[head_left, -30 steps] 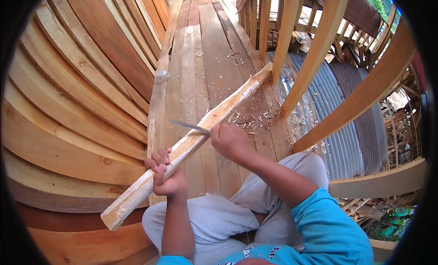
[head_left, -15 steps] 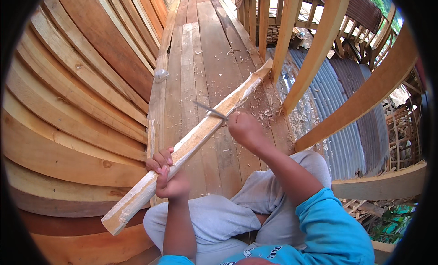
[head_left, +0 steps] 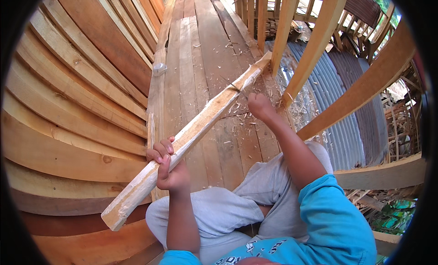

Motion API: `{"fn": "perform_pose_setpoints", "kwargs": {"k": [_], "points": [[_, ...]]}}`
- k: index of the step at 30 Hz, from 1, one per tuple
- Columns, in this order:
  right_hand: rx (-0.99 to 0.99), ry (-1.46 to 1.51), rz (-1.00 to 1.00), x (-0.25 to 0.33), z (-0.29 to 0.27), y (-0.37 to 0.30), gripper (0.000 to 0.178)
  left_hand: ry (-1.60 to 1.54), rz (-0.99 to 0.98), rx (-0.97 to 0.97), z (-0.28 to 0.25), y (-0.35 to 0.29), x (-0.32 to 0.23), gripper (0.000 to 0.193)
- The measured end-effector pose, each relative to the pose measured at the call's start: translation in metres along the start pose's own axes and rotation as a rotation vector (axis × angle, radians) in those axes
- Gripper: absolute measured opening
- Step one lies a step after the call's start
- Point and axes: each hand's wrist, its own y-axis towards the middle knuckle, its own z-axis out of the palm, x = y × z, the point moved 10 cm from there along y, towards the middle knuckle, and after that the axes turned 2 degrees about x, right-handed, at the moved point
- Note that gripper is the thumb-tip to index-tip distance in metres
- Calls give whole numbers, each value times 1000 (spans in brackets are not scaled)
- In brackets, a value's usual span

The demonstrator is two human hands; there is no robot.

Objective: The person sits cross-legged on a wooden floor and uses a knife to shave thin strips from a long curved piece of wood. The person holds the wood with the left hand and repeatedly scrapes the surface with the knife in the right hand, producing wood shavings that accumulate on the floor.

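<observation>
A long pale piece of wood [head_left: 200,121] slants from near my left knee up to the railing posts at the far right. My left hand [head_left: 168,167] is closed around its lower part. In my right fist [head_left: 262,106] is a knife, its handle hidden by the fingers. The thin dark blade [head_left: 233,86] lies across the upper part of the wood. Beneath, the board floor [head_left: 182,87] is strewn with wood shavings.
A curved-looking plank wall [head_left: 68,105] rises close on my left. Upright wooden posts [head_left: 315,50] line the right edge, with corrugated metal sheeting [head_left: 337,100] beyond and below. A small clear plastic item [head_left: 159,69] lies by the wall. My crossed legs [head_left: 214,210] are in front.
My right hand and the knife have moved up and away along the wood, toward its far end. The left hand keeps its hold in nearly the same place.
</observation>
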Motion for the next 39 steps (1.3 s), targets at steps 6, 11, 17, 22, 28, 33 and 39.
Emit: {"fn": "perform_pose_setpoints", "kwargs": {"k": [6,11,17,22,28,33,39], "points": [[180,-22,-61,74,18,-53,65,-30,3,-98,-12,7,-7,24],[337,136,-475,118,7,-62,63,-7,2,-78,-24,15,-29,23],[233,569,-404,81,-34,-16,38,-88,-34,-81,-32,17,-23,22],[7,393,-23,12,-9,16,34,-66,-33,-91,-32,17,-20,21],[209,282,-61,38,27,-12,38,-69,-48,-144,-42,17,-19,20],[205,364,-75,38,18,-14,39,-89,-47,-136,-43,18,-18,19],[18,1086,-514,140,-112,-92,51,-99,-36,-134,-54,15,-21,16]]}}
